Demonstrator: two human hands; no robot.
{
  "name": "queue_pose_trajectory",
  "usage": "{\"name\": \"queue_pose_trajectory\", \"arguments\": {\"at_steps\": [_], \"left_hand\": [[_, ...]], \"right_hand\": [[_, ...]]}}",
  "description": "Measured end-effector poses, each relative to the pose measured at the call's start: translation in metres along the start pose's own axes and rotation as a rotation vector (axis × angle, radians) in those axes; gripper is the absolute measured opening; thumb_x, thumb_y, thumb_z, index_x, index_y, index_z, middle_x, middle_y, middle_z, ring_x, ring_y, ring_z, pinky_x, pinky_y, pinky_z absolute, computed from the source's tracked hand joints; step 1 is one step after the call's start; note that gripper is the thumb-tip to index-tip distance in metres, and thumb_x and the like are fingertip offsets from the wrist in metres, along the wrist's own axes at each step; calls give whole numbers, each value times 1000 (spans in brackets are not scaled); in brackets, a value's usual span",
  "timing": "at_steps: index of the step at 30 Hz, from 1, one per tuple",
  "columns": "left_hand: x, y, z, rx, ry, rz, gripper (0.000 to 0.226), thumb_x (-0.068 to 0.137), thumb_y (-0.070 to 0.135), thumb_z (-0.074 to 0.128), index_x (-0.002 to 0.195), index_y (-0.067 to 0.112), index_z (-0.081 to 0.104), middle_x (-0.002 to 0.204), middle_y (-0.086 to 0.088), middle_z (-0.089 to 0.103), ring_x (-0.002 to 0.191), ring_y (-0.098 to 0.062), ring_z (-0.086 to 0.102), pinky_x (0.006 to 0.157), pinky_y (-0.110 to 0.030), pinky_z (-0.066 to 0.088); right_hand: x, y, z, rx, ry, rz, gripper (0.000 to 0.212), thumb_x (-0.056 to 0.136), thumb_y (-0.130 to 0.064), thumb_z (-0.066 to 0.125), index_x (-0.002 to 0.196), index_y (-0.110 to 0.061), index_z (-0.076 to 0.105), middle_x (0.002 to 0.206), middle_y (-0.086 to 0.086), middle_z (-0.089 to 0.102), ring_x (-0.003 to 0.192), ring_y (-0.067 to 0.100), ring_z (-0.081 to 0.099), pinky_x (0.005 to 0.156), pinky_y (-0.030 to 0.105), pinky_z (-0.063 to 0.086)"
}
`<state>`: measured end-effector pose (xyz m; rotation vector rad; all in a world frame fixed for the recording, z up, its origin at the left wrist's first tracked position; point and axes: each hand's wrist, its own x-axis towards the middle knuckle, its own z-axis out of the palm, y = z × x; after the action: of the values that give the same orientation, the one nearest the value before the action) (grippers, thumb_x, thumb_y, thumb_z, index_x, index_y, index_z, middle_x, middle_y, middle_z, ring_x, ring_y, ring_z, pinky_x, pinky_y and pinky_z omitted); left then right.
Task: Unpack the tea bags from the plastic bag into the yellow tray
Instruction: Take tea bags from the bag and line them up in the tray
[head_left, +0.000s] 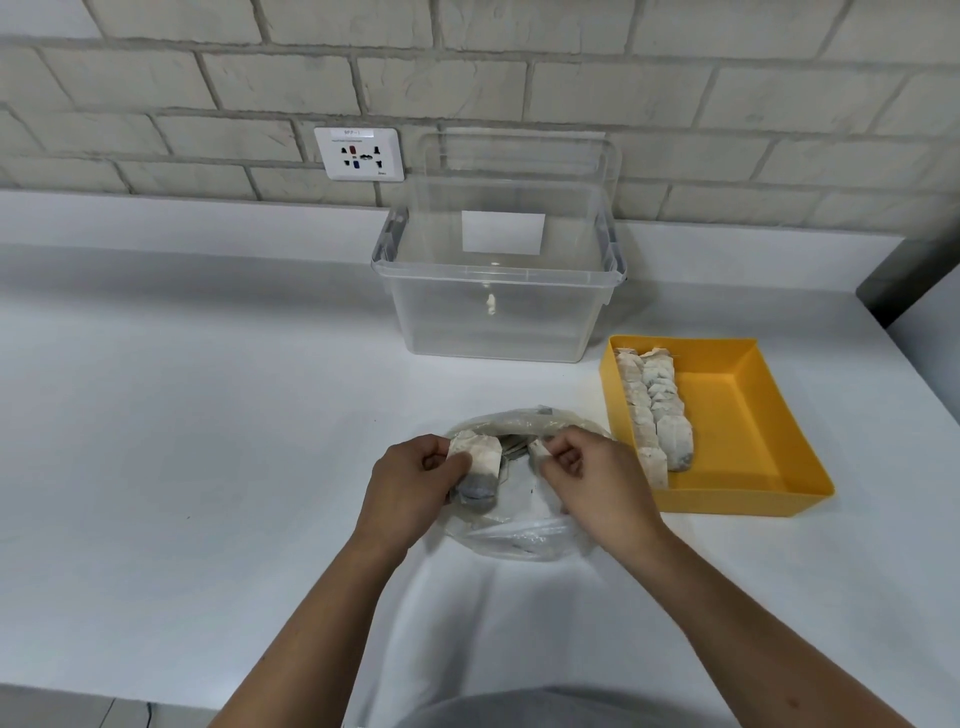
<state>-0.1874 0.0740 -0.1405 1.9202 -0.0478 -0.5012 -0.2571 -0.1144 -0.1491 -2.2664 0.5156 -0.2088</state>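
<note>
A clear plastic bag (511, 535) lies on the white counter in front of me, its mouth open toward the wall. My left hand (410, 483) grips a small stack of tea bags (480, 467) over the bag. My right hand (592, 475) pinches another tea bag (537, 448) at the bag's mouth. To the right stands the yellow tray (753, 415). Two rows of tea bags (655, 410) fill its left side, and its right side is bare.
A clear plastic storage bin (498, 312) stands behind the bag, with its lid leaning against the brick wall. A wall socket (359, 154) sits to the left of it. A dark object (904, 280) is at the counter's far right edge.
</note>
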Motion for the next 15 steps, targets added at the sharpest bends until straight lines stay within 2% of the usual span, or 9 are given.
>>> {"name": "queue_pose_trajectory", "arguments": {"at_steps": [1, 3, 6, 11, 13, 15], "left_hand": [[0, 0, 0, -10, -1, 0, 21, 74, 37, 66, 81, 18, 74, 72, -11, 70, 66, -20, 62, 83, -51, 56], [-1, 1, 0, -21, -3, 2, 20, 77, 36, 68, 82, 18, 75, 81, -14, 73, 70, -21, 65, 84, -51, 58], [0, 1, 3, -61, -7, 5, 10, 88, 21, 69, 84, 14, 76, 83, -17, 73, 72, -21, 67, 80, -45, 61], [-3, 6, 7, -144, -67, -52, 12, 93, 13, 66, 89, 8, 76, 80, -12, 70, 68, -19, 68, 61, -27, 60], [-4, 8, 8, -159, -95, -81, 12, 93, 13, 66, 89, 5, 75, 79, -11, 71, 63, -18, 68, 59, -26, 59], [-5, 9, 9, -170, -116, -102, 13, 93, 13, 66, 91, 3, 75, 80, -13, 71, 60, -18, 68, 58, -26, 59]], "right_hand": [[-3, -5, -9, 240, -49, 109, 5, 88, -13, 64, 84, -11, 64, 61, 3, 61, 49, 18, 58, 49, 28, 47], [-9, -13, -26, 672, -139, 309, 6, 91, -5, 61, 85, -6, 62, 60, 10, 57, 47, 21, 56, 44, 29, 46], [-11, -15, -40, 935, -199, 418, 6, 91, -1, 59, 86, -4, 61, 63, 12, 56, 51, 18, 58, 48, 26, 50], [-15, -12, -37, 876, -169, 280, 6, 91, -4, 62, 96, -1, 64, 69, 13, 65, 62, 21, 65, 62, 31, 59], [-17, -13, -33, 768, -112, 140, 7, 91, -5, 63, 96, -1, 66, 73, 12, 70, 69, 23, 69, 70, 31, 60], [-21, -14, -27, 556, -83, -50, 7, 89, -8, 66, 95, -6, 70, 80, 4, 73, 76, 17, 71, 74, 25, 58]]}}
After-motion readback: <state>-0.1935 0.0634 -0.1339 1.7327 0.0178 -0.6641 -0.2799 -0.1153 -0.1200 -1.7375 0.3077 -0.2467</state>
